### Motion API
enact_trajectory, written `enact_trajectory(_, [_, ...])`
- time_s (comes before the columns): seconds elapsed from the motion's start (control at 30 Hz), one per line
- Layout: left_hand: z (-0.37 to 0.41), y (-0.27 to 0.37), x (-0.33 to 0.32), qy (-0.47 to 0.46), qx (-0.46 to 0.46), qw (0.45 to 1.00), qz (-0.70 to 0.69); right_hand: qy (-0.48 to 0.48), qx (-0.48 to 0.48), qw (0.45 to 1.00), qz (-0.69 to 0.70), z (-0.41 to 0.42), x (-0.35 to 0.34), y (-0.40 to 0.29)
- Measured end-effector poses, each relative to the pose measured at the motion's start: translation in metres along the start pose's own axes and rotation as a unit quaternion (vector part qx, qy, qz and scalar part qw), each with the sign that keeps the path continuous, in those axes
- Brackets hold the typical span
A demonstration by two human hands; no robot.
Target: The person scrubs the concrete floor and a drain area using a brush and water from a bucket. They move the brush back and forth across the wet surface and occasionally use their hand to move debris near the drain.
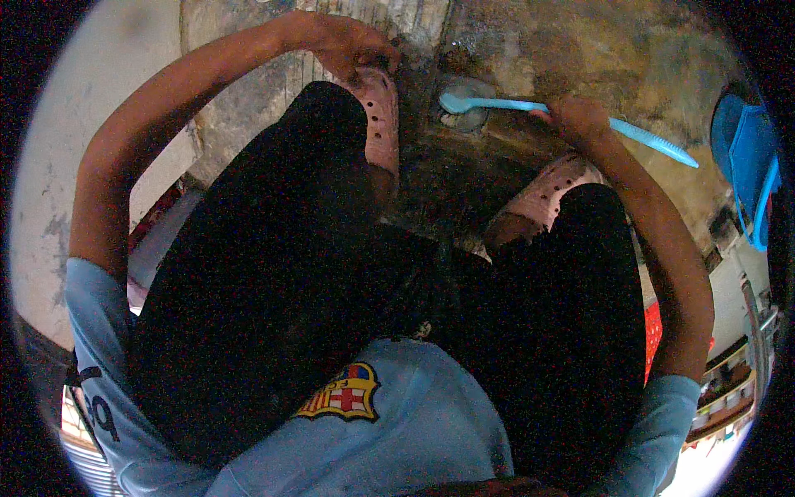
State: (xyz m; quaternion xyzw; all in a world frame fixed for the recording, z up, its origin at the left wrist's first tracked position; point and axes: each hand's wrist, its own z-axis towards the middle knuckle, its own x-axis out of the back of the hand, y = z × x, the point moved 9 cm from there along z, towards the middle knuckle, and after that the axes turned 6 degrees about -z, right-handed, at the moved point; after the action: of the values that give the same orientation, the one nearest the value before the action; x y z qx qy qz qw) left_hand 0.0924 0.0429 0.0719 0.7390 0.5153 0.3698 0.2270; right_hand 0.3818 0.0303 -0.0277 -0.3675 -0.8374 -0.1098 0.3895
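My right hand grips the handle of a light blue long-handled brush above the stained floor. The brush's rounded head lies over a round, drain-like fitting in the wet floor. At the toe of the pink clog on my left foot is my left hand, its fingers bent downward. Whether those fingers hold anything is hidden in shadow. The other pink clog is on my right foot, just below my right hand.
A blue plastic container stands at the far right. On the left rises a pale wall. My dark-clothed knees fill the middle of the view, between both arms. Shelves with small items show at the lower right.
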Motion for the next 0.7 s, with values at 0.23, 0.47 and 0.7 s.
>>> enact_trajectory(0.23, [0.017, 0.009, 0.007, -0.025, 0.052, 0.998, -0.01, 0.018, 0.075, 0.997, 0.007, -0.015, -0.026, 0.022])
enact_trajectory(0.47, [0.02, 0.004, 0.002, 0.002, -0.044, 0.999, -0.013, 0.045, 0.066, 0.996, 0.036, -0.065, 0.036, 0.017])
enact_trajectory(0.7, [0.049, -0.011, -0.012, -0.157, 0.085, 0.982, 0.064, 0.018, 0.052, 0.997, 0.059, -0.082, 0.033, 0.032])
